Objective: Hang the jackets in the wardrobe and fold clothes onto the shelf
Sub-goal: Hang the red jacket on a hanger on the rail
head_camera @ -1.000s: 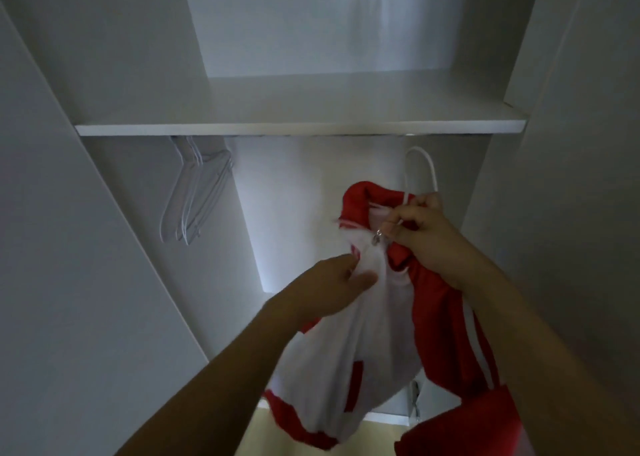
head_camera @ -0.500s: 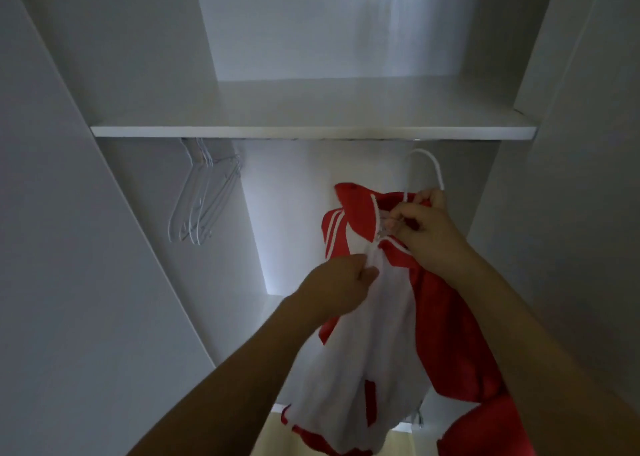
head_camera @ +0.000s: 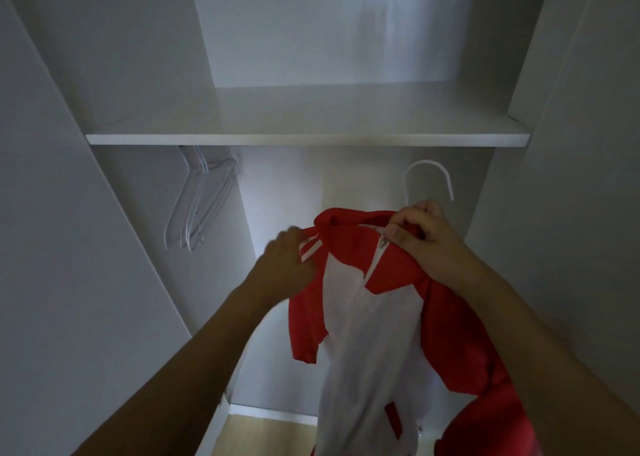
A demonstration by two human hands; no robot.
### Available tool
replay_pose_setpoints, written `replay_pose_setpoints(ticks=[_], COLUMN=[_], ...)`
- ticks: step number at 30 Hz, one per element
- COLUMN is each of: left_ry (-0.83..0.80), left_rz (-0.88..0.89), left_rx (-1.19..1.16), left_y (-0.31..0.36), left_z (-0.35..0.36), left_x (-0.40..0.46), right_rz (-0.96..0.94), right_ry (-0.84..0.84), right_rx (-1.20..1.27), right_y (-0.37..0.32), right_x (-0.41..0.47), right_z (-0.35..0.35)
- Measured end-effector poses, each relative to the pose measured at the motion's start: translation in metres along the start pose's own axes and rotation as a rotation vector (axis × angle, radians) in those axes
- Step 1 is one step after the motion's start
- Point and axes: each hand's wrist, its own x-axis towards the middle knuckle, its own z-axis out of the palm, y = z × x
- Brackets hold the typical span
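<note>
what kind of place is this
Most likely the inside of a built-in wardrobe: a white shelf, empty hangers hanging beneath it, and a red and white jacket held up on a hanger.

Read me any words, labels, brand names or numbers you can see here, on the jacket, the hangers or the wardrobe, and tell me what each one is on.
None: no readable text in this view.
The red and white jacket shows only white stripes near the shoulder and a zip, no logo or tag.
The white hangers, the shelf and the wardrobe panels are plain.
</note>
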Motion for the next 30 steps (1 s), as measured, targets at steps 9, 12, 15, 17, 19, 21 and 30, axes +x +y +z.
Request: replay_pose_setpoints(ticks=[9, 12, 15, 17, 19, 21, 30], left_ry=[-0.019, 0.008, 0.038, -0.039, -0.137, -0.152, -0.100], left_rz=[0.169, 0.101, 0.073, 0.048, 0.042, 0.037, -0.057], left_rx=[-0.009, -0.051, 0.018, 0.034, 0.065, 0.109, 0.142], left_y=[-0.001, -0.005, -0.017, -0.022, -0.028, -0.035, -0.073], left_z=[-0.009, -0.024, -0.040, -0.046, -0.045, -0.042, -0.039], left_x=[0.015, 0.013, 0.012, 0.009, 0.006, 0.002, 0.005], right_rz=[-0.037, 0.103, 0.153, 0.172, 0.153, 0.112, 0.064], right_ry=[-0.104, -0.137, -0.222, -0.336, -0.449, -0.499, -0.439], right_rx=[0.331, 0.222, -0.069, -0.255, -0.288, -0.235, -0.076], right_y=[0.001, 0.023, 0.048, 0.057, 0.056, 0.051, 0.054], right_x=[0.002, 0.011, 0.018, 0.024, 0.029, 0.033, 0.074], right_z=[-0.010, -0.016, -0.017, -0.011, 0.000, 0.014, 0.080])
